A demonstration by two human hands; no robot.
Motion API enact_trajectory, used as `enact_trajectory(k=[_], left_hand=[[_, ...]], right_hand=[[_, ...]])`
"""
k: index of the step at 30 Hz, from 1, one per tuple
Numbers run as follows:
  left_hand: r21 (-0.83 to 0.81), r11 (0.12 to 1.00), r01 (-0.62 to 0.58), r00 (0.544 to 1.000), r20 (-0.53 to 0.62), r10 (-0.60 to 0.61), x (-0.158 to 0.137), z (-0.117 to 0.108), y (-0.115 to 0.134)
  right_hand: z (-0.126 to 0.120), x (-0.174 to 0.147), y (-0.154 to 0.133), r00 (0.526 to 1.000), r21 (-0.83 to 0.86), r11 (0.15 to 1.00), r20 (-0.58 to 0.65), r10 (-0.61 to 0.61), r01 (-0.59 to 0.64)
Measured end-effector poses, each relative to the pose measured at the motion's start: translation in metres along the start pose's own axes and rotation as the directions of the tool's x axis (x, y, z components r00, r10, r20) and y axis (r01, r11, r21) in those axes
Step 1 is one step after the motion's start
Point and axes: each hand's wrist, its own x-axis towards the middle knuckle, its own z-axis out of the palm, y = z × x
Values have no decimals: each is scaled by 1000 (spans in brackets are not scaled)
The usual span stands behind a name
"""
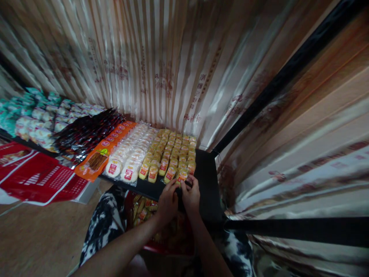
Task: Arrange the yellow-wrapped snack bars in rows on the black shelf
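Note:
Small yellow snack packets [167, 152] with orange-red labels stand in rows on a black shelf [206, 177]. At the front of these rows, one yellow snack packet [182, 176] sits between the fingertips of both my hands. My left hand [168, 202] pinches it from the left, fingers curled. From the right, my right hand [191, 195] grips the same packet with thumb and fingers bent. My fingers partly hide its lower end. Below my wrists, a red tub [155, 246] holds many more wrapped snacks, partly covered by my forearms.
Left of the yellow rows lie clear-wrapped white round crackers [128, 173], an orange packet [96, 159], dark packets [86, 132] and white-and-teal packets [43, 115]. A red printed bag [37, 177] hangs in front. Printed plastic sheeting [161, 57] and black poles [276, 73] enclose the shelf.

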Motion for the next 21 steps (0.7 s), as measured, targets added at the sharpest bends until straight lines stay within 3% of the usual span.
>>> enact_trajectory(k=[9, 15, 18, 21], left_hand=[[36, 999, -31, 999, 45, 29, 1, -4, 5], [62, 998, -15, 1000, 1, 15, -17, -19, 9], [75, 996, 51, 994, 93, -58, -44, -30, 2], [85, 984, 156, 952, 254, -173, -71, -37, -17]], right_hand=[[2, 5, 7, 995, -54, 996, 67, -68, 72], [-13, -18, -8, 996, -53, 996, -47, -75, 72], [-28, -49, -15, 998, -47, 998, -51, -49, 46], [-37, -79, -11, 989, -120, 990, 136, -51, 68]])
